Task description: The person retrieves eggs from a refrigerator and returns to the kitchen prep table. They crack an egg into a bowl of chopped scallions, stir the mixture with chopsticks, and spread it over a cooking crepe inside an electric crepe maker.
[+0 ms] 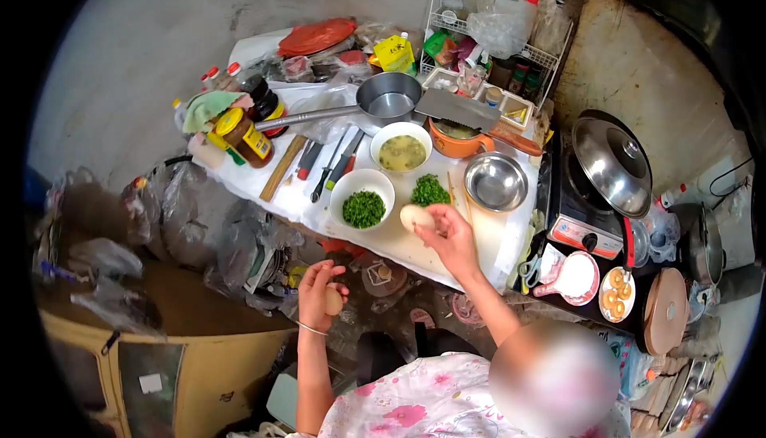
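My right hand (449,238) is closed on a pale egg (416,218) above the near edge of the white board. Lower and to the left, my left hand (321,294) holds a second, browner egg (333,302) in front of the table edge. Beyond the right hand are a pile of chopped greens (430,190), a white bowl of chopped greens (364,208) and a white bowl with yellowish liquid (402,153). An empty steel bowl (495,182) sits right of the pile, with chopsticks (467,199) beside it.
A cleaver (459,110) lies across an orange pot (456,145) beside a long-handled saucepan (388,96). Knives (343,159) and jars (244,136) stand left. At right are a stove (586,234), a lidded wok (611,165) and a plate of round food (617,294).
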### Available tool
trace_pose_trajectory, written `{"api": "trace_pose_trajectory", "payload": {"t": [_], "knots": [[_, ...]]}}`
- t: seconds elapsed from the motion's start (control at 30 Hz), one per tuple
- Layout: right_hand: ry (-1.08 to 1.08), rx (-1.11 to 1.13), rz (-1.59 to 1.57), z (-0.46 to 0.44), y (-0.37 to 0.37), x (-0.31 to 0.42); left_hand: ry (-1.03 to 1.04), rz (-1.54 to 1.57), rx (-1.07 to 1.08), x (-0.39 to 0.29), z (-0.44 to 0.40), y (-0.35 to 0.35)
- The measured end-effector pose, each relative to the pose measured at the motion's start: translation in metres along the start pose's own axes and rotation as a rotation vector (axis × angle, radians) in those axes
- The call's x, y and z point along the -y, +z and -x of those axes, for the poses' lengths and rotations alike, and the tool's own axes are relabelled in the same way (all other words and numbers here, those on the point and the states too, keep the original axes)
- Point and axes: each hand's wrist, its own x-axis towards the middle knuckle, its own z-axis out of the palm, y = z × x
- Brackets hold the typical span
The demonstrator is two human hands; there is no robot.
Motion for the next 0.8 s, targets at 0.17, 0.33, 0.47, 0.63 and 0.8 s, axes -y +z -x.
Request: {"api": "trace_pose_trajectory", "payload": {"t": [0.17, 0.33, 0.47, 0.63, 0.8], "knots": [[-0.243, -0.244, 0.248, -0.055, 0.025, -0.001, -0.036, -0.069, 0.086, -0.029, -0.078, -0.01], [-0.097, -0.347, 0.2, -0.065, 0.036, -0.054, -0.057, -0.118, 0.235, -0.052, -0.146, -0.01], [0.077, -0.436, 0.166, -0.061, 0.049, -0.016, 0.004, -0.146, 0.352, -0.08, -0.177, -0.005], [0.249, -0.346, 0.113, -0.065, 0.08, 0.008, 0.306, -0.49, 0.907, -0.114, -0.183, 0.022], [0.343, -0.281, 0.114, -0.073, 0.091, 0.001, 0.57, -0.772, 1.132, -0.13, -0.176, 0.048]]}}
